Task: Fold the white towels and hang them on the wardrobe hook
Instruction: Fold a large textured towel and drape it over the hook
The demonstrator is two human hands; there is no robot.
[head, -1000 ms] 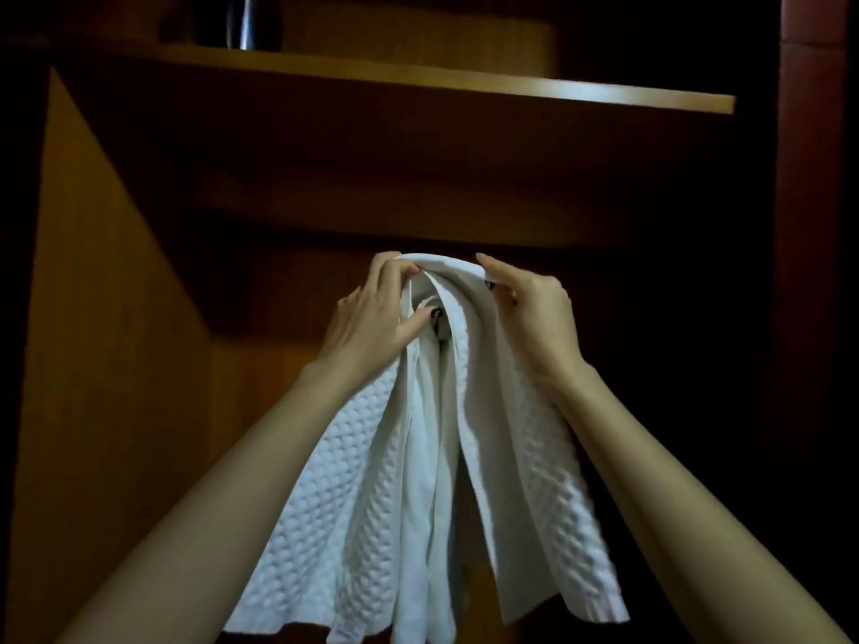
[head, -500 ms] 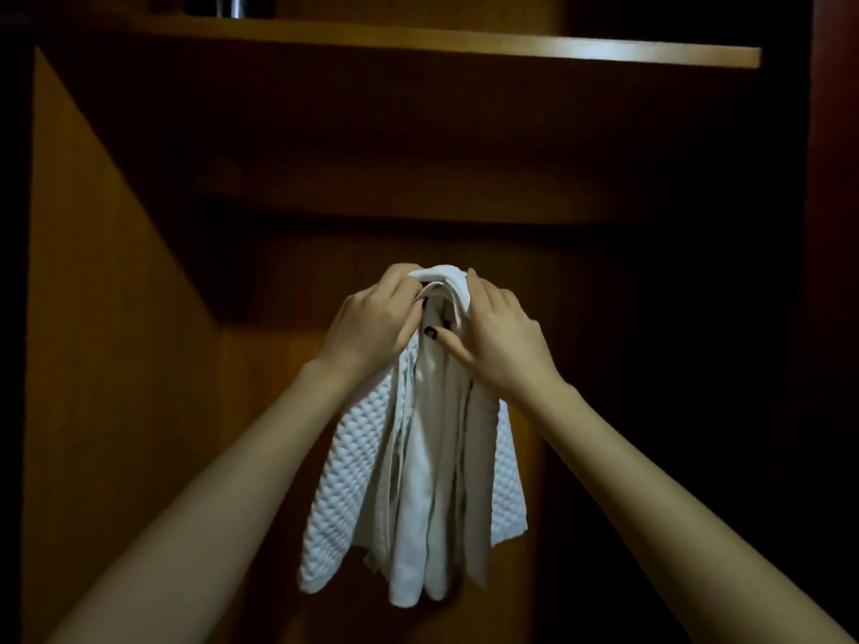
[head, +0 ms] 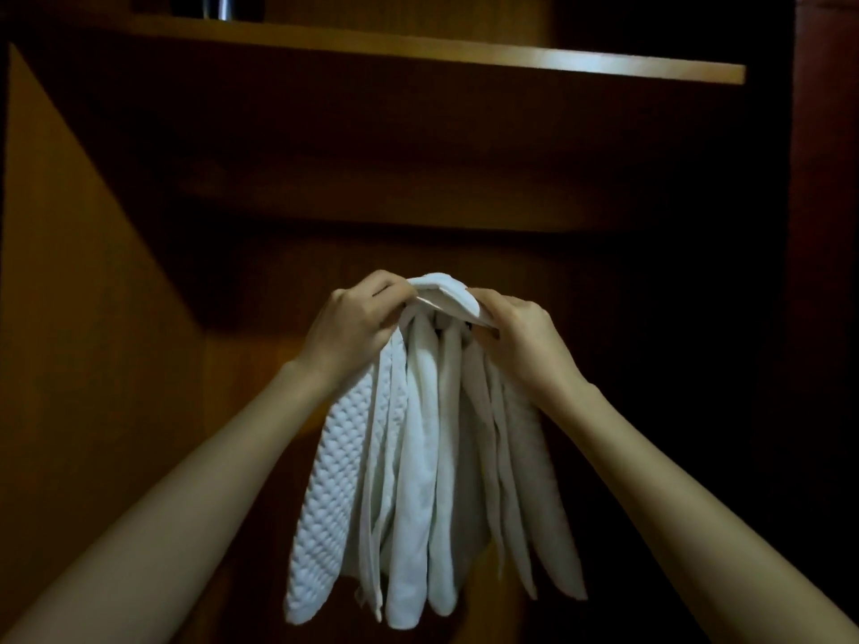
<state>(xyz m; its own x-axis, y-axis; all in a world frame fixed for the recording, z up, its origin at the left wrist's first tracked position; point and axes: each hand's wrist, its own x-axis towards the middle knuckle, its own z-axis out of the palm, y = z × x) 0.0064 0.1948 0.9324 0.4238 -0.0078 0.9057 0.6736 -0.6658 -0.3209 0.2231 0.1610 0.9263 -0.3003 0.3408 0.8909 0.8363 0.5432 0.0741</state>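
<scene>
White towels (head: 418, 457) hang as a bunch of long folded strips inside the wooden wardrobe (head: 93, 318). They are gathered at the top against the dark back panel, where the hook should be, but the hook itself is almost wholly covered by cloth and cannot be made out for sure. The left hand (head: 353, 327) has its fingers curled round the left side of the gathered top, and the right hand (head: 520, 341) pinches the topmost fold at its right edge, so both hold cloth. The folding looks done and the hanging nearly so. What is left, by my judgement, is to seat that top fold firmly, let go, and see that the bunch holds. A shelf (head: 465, 58) runs above, well apart from the hands
</scene>
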